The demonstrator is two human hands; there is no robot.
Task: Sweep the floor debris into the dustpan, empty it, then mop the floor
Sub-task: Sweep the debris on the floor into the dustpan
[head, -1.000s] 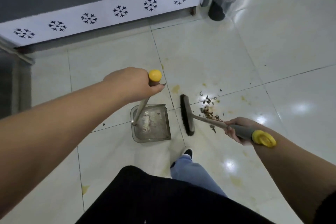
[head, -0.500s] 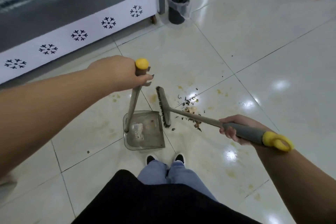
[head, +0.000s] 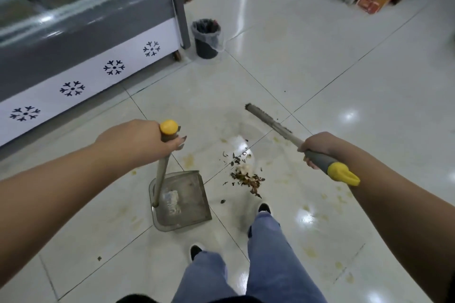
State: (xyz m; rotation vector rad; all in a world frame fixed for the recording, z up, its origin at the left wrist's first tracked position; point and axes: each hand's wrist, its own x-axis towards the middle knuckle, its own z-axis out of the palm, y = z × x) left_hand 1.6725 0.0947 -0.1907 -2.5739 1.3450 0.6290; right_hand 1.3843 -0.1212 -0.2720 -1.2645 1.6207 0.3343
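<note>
We held the dustpan [head: 181, 200] upright by its long handle, with the left hand [head: 145, 140] curled round the grip just below the yellow cap; the pan sat flat on the floor [head: 344, 86], its open lip facing right toward the debris. The right hand [head: 317, 146] was wrapped round the grey grip of the broom [head: 270, 122], with the yellow end cap projecting back past the wrist. The broom head was raised and swung away from us, beyond the debris pile [head: 246, 177], and its bristles appeared clear of the tiles, though motion blur made this uncertain. The debris, dark leaf fragments and a pale scrap, lay between the pan lip and the right foot, just beside the lip but not on it. The broom's long axis ran from the right hand diagonally forward and left, so the head stood on the far side of the pile from the pan. We judged that the next stroke required a pull back and leftward, driving the pile across the lip. The right hand was the working hand; the left only steadied the pan. A lined bin [head: 206, 38] stood near the freezer cabinet [head: 81, 39], well apart.
</note>
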